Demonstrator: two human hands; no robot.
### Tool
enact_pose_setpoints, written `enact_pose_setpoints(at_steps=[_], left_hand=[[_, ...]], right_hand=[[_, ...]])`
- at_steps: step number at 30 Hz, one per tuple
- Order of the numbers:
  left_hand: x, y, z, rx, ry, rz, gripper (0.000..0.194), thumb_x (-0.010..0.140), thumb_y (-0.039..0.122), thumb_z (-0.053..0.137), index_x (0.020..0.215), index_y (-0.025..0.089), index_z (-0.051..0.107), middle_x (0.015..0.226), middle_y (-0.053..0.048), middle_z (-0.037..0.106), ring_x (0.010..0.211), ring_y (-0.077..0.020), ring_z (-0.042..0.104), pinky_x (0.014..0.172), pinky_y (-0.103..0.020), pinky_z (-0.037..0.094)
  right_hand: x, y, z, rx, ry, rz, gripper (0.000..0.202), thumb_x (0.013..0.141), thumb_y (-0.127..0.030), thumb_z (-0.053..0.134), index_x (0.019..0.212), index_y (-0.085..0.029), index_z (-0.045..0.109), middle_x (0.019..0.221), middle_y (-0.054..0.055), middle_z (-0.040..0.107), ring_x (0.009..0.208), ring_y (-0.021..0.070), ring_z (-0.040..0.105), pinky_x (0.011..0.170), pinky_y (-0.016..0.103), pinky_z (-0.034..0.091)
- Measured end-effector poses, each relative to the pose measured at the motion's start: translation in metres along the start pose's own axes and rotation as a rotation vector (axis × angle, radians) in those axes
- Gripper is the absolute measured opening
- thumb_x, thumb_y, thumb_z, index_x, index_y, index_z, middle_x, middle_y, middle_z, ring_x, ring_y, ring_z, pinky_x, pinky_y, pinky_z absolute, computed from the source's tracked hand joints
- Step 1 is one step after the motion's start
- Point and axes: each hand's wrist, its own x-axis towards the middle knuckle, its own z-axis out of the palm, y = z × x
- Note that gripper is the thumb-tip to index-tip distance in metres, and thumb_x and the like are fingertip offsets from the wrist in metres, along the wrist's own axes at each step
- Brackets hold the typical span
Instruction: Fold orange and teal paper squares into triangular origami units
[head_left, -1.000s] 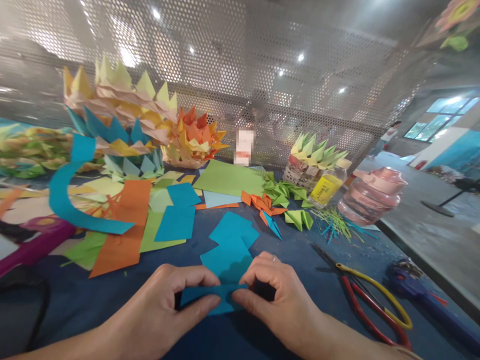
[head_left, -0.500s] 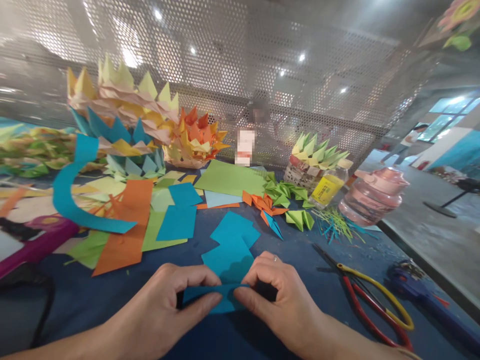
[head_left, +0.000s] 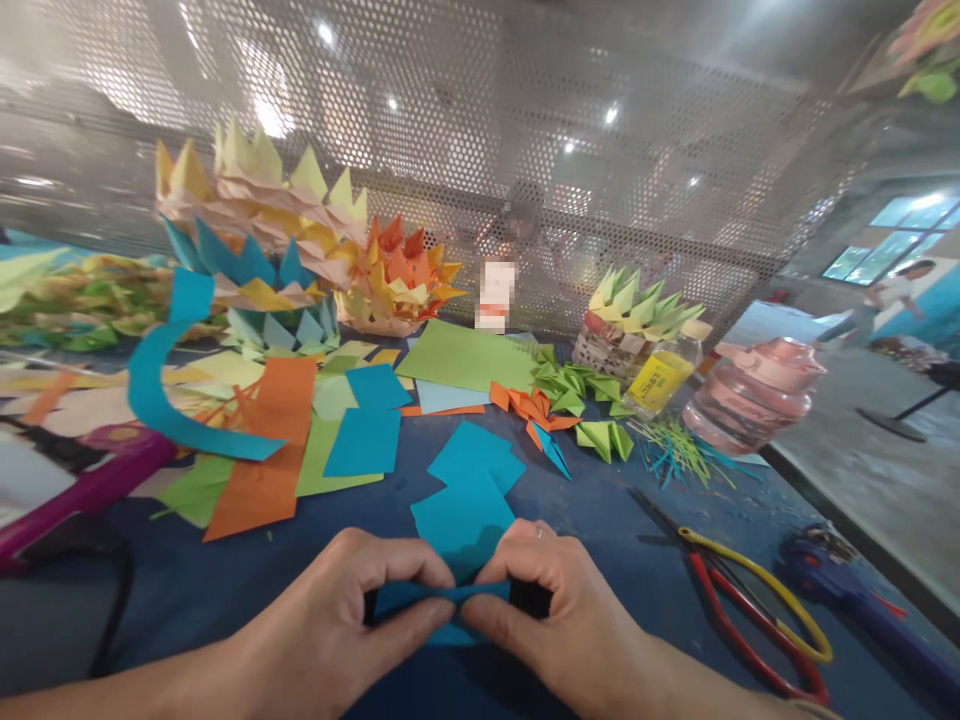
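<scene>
A small folded piece of blue paper [head_left: 405, 598] is held between both hands, low in the middle of the view. My left hand [head_left: 375, 600] pinches it from the left with thumb and fingers. From the right, my right hand [head_left: 532, 600] pinches the same paper, a ring on one finger. The thumb tips lie nearly side by side. Just beyond the hands several blue paper squares [head_left: 465, 510] overlap on the dark blue table [head_left: 600, 540]. Part of the held paper is hidden by the fingers.
Open scissors [head_left: 720, 575] and a blue glue gun [head_left: 847, 580] lie right. A magenta glue gun [head_left: 97, 490] and orange paper [head_left: 262, 450] lie left. Behind stand layered paper crowns [head_left: 262, 230], a yellow-labelled bottle [head_left: 660, 375], and a pink bottle [head_left: 757, 395]. A person stands far right.
The thumbs have moved closer together, and the held paper's upper edge now dips between them. The whole view has shifted slightly, so the table's things appear a little further right.
</scene>
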Motion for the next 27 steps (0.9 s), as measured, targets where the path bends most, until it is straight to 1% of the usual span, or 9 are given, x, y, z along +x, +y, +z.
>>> enact_pose_setpoints(at_steps=[5,7,9,12,15,18,20,23,27], left_hand=[[0.003,0.004,-0.006,-0.074,-0.030,-0.072,0.016,0.082,0.033,0.057,0.077,0.022,0.068,0.068,0.005,0.060,0.066,-0.0115,0.052,0.059,-0.018,0.040],[0.005,0.005,-0.008,-0.182,-0.058,-0.125,0.013,0.079,0.033,0.062,0.078,0.021,0.067,0.067,0.006,0.057,0.064,-0.0103,0.049,0.056,-0.017,0.037],[0.006,0.007,-0.009,-0.319,-0.101,-0.183,0.015,0.076,0.034,0.067,0.078,0.019,0.065,0.063,0.006,0.056,0.060,-0.0090,0.048,0.053,-0.017,0.035],[0.007,0.008,-0.009,-0.425,-0.169,-0.246,0.020,0.075,0.036,0.067,0.074,0.016,0.064,0.059,0.006,0.061,0.052,-0.0077,0.051,0.050,-0.017,0.038],[0.008,0.008,-0.008,-0.418,-0.205,-0.266,0.022,0.077,0.035,0.064,0.068,0.016,0.061,0.061,0.003,0.067,0.047,-0.0069,0.054,0.047,-0.016,0.039],[0.007,0.006,-0.006,-0.408,-0.205,-0.280,0.022,0.079,0.035,0.063,0.068,0.016,0.060,0.061,0.002,0.069,0.047,-0.0067,0.056,0.045,-0.014,0.038],[0.007,0.004,-0.004,-0.406,-0.192,-0.274,0.021,0.079,0.035,0.063,0.069,0.017,0.061,0.061,0.003,0.070,0.049,-0.0074,0.058,0.045,-0.014,0.040],[0.006,0.001,0.000,-0.377,-0.166,-0.255,0.021,0.079,0.036,0.062,0.071,0.017,0.063,0.061,0.002,0.070,0.052,-0.0084,0.060,0.045,-0.014,0.040],[0.001,-0.001,0.001,-0.251,-0.137,-0.161,0.023,0.081,0.036,0.060,0.068,0.018,0.065,0.061,0.002,0.069,0.054,-0.0096,0.062,0.049,-0.015,0.043]], right_hand=[[-0.001,0.000,-0.001,0.002,0.091,-0.097,0.020,0.087,-0.032,0.070,0.071,-0.019,0.068,0.067,-0.001,0.060,0.071,0.0144,0.054,0.070,0.029,0.034],[-0.001,-0.001,-0.002,-0.011,0.107,-0.100,0.020,0.087,-0.031,0.069,0.071,-0.019,0.067,0.068,-0.001,0.061,0.072,0.0151,0.054,0.071,0.030,0.034],[-0.002,-0.002,-0.003,-0.025,0.117,-0.103,0.020,0.087,-0.031,0.070,0.070,-0.019,0.066,0.067,-0.001,0.062,0.072,0.0154,0.055,0.072,0.031,0.034],[-0.001,-0.004,-0.005,-0.043,0.127,-0.120,0.019,0.087,-0.029,0.070,0.071,-0.019,0.066,0.066,-0.002,0.062,0.072,0.0148,0.055,0.072,0.031,0.033],[-0.001,-0.004,-0.005,-0.062,0.135,-0.143,0.017,0.087,-0.026,0.070,0.072,-0.020,0.066,0.065,-0.003,0.062,0.070,0.0133,0.054,0.073,0.030,0.032],[-0.001,-0.003,-0.005,-0.083,0.136,-0.160,0.016,0.087,-0.026,0.070,0.072,-0.020,0.066,0.065,-0.004,0.062,0.070,0.0128,0.054,0.073,0.030,0.032],[-0.001,-0.003,-0.005,-0.084,0.126,-0.139,0.017,0.087,-0.028,0.070,0.073,-0.020,0.066,0.066,-0.003,0.061,0.070,0.0133,0.054,0.073,0.030,0.033],[0.001,-0.005,-0.005,-0.049,0.090,-0.029,0.019,0.085,-0.031,0.070,0.071,-0.020,0.066,0.069,-0.002,0.060,0.071,0.0145,0.054,0.071,0.030,0.034],[0.003,-0.010,-0.005,-0.009,-0.022,0.112,0.013,0.070,-0.026,0.079,0.072,-0.020,0.068,0.071,-0.003,0.061,0.070,0.0140,0.054,0.071,0.029,0.036]])
